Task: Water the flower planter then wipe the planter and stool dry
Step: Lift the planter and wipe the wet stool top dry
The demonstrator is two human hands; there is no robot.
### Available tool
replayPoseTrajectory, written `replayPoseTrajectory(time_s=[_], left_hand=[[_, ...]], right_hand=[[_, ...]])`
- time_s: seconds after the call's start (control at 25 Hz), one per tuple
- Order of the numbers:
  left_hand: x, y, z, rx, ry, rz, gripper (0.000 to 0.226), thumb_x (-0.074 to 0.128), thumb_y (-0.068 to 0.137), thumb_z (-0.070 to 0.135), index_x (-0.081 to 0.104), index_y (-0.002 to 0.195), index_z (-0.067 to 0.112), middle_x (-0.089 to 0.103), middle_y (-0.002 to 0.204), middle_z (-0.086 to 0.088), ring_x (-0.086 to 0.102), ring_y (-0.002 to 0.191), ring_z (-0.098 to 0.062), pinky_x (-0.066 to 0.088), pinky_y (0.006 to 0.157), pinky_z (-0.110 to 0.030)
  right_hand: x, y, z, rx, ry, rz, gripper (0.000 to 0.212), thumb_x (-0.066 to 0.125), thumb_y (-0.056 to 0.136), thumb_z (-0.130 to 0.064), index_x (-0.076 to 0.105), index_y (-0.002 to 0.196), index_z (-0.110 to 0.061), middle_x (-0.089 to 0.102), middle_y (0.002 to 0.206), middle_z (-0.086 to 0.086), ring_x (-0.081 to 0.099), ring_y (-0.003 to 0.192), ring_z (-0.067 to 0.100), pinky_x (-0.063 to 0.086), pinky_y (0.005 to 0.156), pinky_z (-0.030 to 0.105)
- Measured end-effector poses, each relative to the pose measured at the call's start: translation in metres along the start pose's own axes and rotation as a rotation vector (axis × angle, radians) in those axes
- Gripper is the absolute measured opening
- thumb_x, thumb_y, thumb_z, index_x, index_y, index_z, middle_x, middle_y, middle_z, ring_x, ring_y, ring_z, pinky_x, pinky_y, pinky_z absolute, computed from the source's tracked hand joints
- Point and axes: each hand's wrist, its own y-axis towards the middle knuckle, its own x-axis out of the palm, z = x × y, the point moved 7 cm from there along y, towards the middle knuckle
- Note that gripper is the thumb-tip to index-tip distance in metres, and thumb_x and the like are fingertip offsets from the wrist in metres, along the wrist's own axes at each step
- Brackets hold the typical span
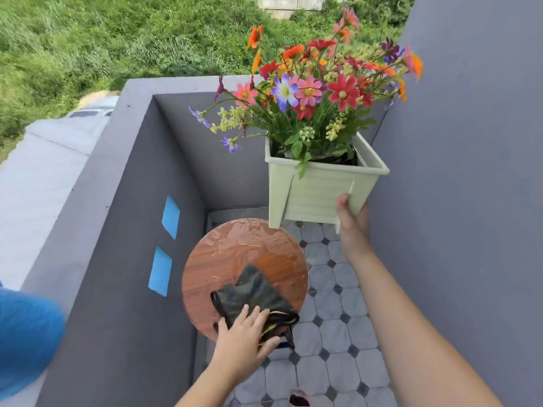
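The pale green square planter [320, 189], full of red, orange, pink and purple flowers [311, 86], is held in the air at the far right above the tiled floor [338, 365]. The right hand [352, 221] grips its near bottom corner. The round wooden stool [235, 257] has water beads on it. The left hand [246, 330] presses flat, fingers spread, on a dark cloth [252, 292] at the stool's near edge.

Right hand [351, 221] holds planter [318, 190] aloft; left hand [245, 337] presses cloth [255, 290] on wet stool [232, 259].
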Motion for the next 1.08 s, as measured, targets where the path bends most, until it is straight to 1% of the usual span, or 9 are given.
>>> replayPoseTrajectory(time_s=[0.12,0.28,0.44,0.52,0.68,0.8,0.88,0.96,1.08], left_hand=[[-0.021,0.009,-0.001,0.17,0.04,0.128,0.06,0.017,0.099,0.049,0.072,0.099,0.024,0.073,0.108,0.006,0.068,0.102,-0.018,0.041,0.094,-0.046],[-0.022,0.026,-0.022,0.664,0.255,0.123,0.039,0.042,0.095,0.035,0.055,0.13,0.026,0.052,0.142,0.007,0.035,0.14,-0.015,0.018,0.114,-0.036],[-0.002,0.049,-0.027,0.74,0.383,0.034,0.049,0.029,0.099,0.044,0.026,0.147,0.039,0.03,0.154,0.013,0.011,0.147,-0.014,0.003,0.115,-0.041],[0.004,0.065,-0.009,0.689,0.403,0.134,0.049,0.023,0.099,0.049,0.026,0.147,0.041,0.034,0.152,0.013,0.02,0.144,-0.017,0.012,0.11,-0.045],[-0.01,0.102,0.026,0.266,0.155,0.247,0.053,0.011,0.097,0.054,0.021,0.146,0.038,0.036,0.151,0.013,0.018,0.14,-0.014,0.032,0.109,-0.049],[-0.028,0.132,0.023,-0.058,0.0,0.248,0.059,-0.002,0.089,0.058,-0.013,0.143,0.039,-0.007,0.158,0.017,-0.018,0.14,-0.008,0.004,0.117,-0.047],[-0.037,0.145,0.019,-0.222,-0.056,0.25,0.067,-0.006,0.085,0.058,-0.015,0.147,0.034,-0.013,0.159,0.014,-0.018,0.145,-0.012,0.0,0.116,-0.047],[-0.046,0.154,0.022,-0.323,-0.08,0.233,0.068,0.006,0.092,0.057,-0.003,0.152,0.027,-0.004,0.162,0.007,-0.004,0.148,-0.019,0.008,0.113,-0.055],[-0.083,0.151,0.027,-0.211,0.05,0.45,0.058,0.037,0.087,0.05,0.054,0.128,0.012,0.058,0.13,-0.009,0.051,0.12,-0.03,0.029,0.098,-0.056]], right_hand=[[-0.001,0.01,0.003,-0.011,-0.003,0.002,0.043,0.06,0.075,-0.063,0.053,0.102,-0.03,0.059,0.104,-0.014,0.06,0.09,-0.017,0.045,0.074,0.003],[0.003,0.021,0.02,-0.006,0.01,-0.013,0.071,0.059,0.064,-0.075,0.053,0.111,-0.023,0.061,0.107,-0.011,0.061,0.096,-0.01,0.047,0.078,0.008],[0.005,0.036,0.042,0.007,0.001,-0.011,0.088,0.06,0.065,-0.074,0.05,0.122,-0.008,0.061,0.11,-0.006,0.061,0.101,-0.004,0.048,0.082,0.013],[0.004,0.042,0.049,0.014,0.004,-0.005,0.089,0.06,0.064,-0.074,0.049,0.122,-0.007,0.06,0.111,-0.005,0.061,0.101,-0.004,0.048,0.083,0.013],[-0.001,0.052,0.057,0.007,0.02,0.004,0.076,0.061,0.063,-0.073,0.052,0.114,-0.018,0.06,0.107,-0.009,0.061,0.097,-0.007,0.048,0.082,0.012],[-0.003,0.06,0.057,-0.002,0.027,0.012,0.07,0.063,0.066,-0.07,0.05,0.113,-0.02,0.06,0.107,-0.009,0.06,0.097,-0.008,0.047,0.084,0.011],[-0.001,0.065,0.057,-0.018,0.023,0.007,0.056,0.063,0.074,-0.055,0.048,0.115,-0.018,0.059,0.106,-0.011,0.06,0.093,-0.012,0.045,0.081,0.008],[0.002,0.07,0.055,-0.032,0.031,0.008,0.046,0.059,0.08,-0.047,0.047,0.114,-0.018,0.058,0.104,-0.012,0.058,0.091,-0.016,0.044,0.08,0.006],[0.005,0.076,0.05,-0.057,0.037,0.033,0.076,0.06,0.069,-0.07,0.049,0.116,-0.011,0.058,0.102,-0.011,0.059,0.092,-0.012,0.044,0.081,0.008]])
